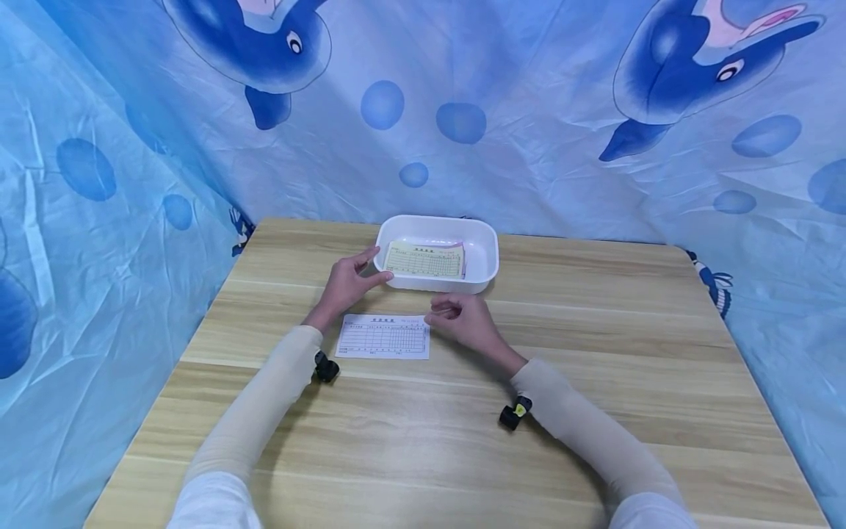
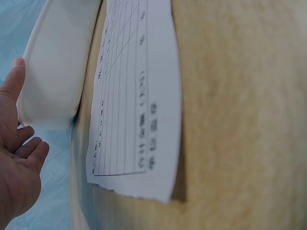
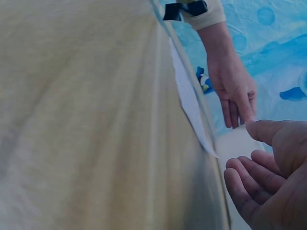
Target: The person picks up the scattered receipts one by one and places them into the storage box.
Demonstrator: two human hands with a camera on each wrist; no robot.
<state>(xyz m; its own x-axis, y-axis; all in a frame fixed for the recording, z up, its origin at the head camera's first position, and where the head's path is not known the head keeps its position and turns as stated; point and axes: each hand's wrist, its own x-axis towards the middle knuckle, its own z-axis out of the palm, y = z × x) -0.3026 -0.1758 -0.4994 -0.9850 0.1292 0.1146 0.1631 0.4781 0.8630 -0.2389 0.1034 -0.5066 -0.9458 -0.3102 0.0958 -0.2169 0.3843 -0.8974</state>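
A white plastic tray (image 1: 439,284) with rounded corners stands at the back of the table. My left hand (image 1: 349,283) holds its left end, thumb at the front rim and fingers along the side. Inside lies a pale yellow-green printed slip (image 1: 419,261), with a pink edge (image 1: 464,266) of paper showing beneath it. In front of the tray, a white printed slip (image 1: 380,339) lies on the table; the left wrist view shows its torn short edge. My right hand (image 1: 468,323) hovers by that slip's upper right corner, fingers loosely bent and thumb extended, nothing between them.
The wooden table (image 1: 423,448) extends to both sides and toward me. A blue cloth (image 1: 423,103) printed with dolphins hangs right behind the table and along its sides. Black wrist cameras sit on both sleeved forearms, low over the tabletop.
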